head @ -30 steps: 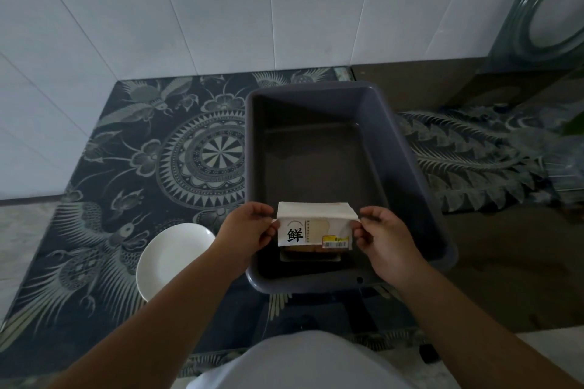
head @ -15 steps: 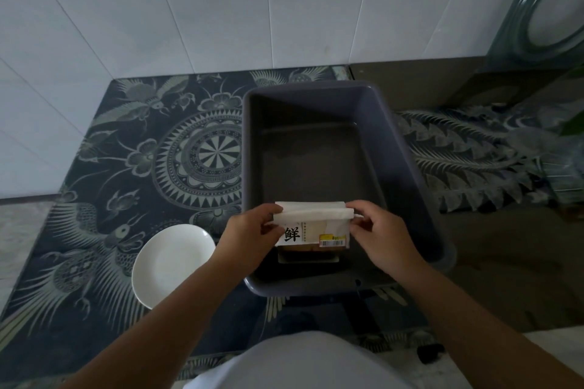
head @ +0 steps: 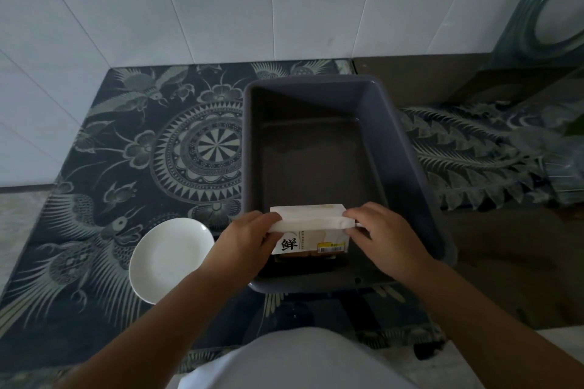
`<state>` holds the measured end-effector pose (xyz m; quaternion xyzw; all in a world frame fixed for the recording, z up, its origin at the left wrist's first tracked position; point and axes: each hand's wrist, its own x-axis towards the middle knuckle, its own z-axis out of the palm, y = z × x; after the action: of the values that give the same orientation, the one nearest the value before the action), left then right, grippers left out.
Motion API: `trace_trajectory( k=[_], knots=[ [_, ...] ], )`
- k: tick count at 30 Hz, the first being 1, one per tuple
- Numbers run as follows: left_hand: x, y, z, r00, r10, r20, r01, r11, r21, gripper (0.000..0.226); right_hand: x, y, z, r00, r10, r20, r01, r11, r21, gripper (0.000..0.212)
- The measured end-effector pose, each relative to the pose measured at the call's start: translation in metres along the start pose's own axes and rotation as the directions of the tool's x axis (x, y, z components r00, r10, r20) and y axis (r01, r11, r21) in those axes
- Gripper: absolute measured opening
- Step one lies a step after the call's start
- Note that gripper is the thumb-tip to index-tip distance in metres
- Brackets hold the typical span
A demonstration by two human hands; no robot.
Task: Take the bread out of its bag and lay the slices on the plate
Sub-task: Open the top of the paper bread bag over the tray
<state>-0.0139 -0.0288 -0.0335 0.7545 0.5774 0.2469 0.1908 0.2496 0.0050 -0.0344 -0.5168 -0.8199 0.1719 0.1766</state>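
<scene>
Head view: two hands, left hand (head: 249,238) and right hand (head: 384,238), grip one bread bag (head: 311,230).

1. Support: counter covered by dark patterned mat (head: 132,148) with birds, flowers, a round medallion at centre-left. Mat runs up to the white tiled wall at the back.
2. Right of the mat: bare dark brown counter surface (head: 493,249), glossy, reflecting the pattern.
3. White plate (head: 170,257) on the mat, front-left, just beside the bin's near-left corner.
4. Grey rectangular plastic bin (head: 407,155) sits on the mat, centre, long axis running away from the camera.
</scene>
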Motion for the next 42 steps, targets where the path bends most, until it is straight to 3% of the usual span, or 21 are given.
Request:
trace_trajectory(
  k=[7, 13, 19, 24, 28, 31, 36, 39, 42],
  knots=[
    [-0.002, 0.006, -0.004, 0.996, -0.056, 0.069, 0.061, 0.995, -0.079, 0.016, -0.003, 0.003, -0.007, 0.999, 0.005, 0.047, -0.010, 0.996, 0.094, 0.014],
    [0.004, 0.006, -0.009, 0.986, -0.067, 0.150, 0.068, 0.998, -0.004, 0.027, 0.002, 0.005, -0.005, 0.991, 0.072, 0.116, -0.090, 0.982, 0.166, 0.009],
    [0.008, 0.007, -0.010, 0.977, -0.069, 0.201, 0.057, 0.996, 0.065, 0.020, 0.000, 0.007, 0.002, 0.977, 0.097, 0.191, -0.133, 0.974, 0.186, 0.009],
    [0.009, 0.011, -0.009, 0.967, 0.031, 0.253, -0.084, 0.976, 0.201, 0.041, 0.000, 0.006, 0.007, 0.987, 0.058, 0.150, -0.085, 0.981, 0.176, 0.012],
    [0.007, 0.013, -0.016, 0.961, 0.195, 0.197, -0.241, 0.939, 0.247, 0.039, -0.005, 0.004, 0.005, 0.998, -0.006, 0.062, -0.003, 0.989, 0.146, 0.029],
    [0.004, 0.010, -0.021, 0.941, 0.301, 0.151, -0.325, 0.929, 0.176, 0.031, -0.009, 0.006, 0.000, 0.994, -0.090, 0.058, 0.080, 0.985, 0.153, 0.025],
    [0.007, 0.010, -0.018, 0.977, 0.206, 0.053, -0.203, 0.978, -0.057, 0.014, -0.005, 0.003, -0.001, 0.998, -0.060, 0.023, 0.052, 0.966, 0.253, 0.015],
    [0.008, 0.014, -0.017, 0.992, 0.124, 0.037, -0.120, 0.988, -0.099, 0.021, -0.002, -0.002, -0.001, 1.000, 0.029, 0.005, -0.029, 0.925, 0.378, 0.021],
    [0.008, 0.014, -0.020, 0.988, 0.147, 0.040, -0.143, 0.986, -0.088, 0.024, -0.001, -0.007, -0.002, 0.999, 0.026, 0.040, -0.039, 0.918, 0.394, 0.021]
  ],
)
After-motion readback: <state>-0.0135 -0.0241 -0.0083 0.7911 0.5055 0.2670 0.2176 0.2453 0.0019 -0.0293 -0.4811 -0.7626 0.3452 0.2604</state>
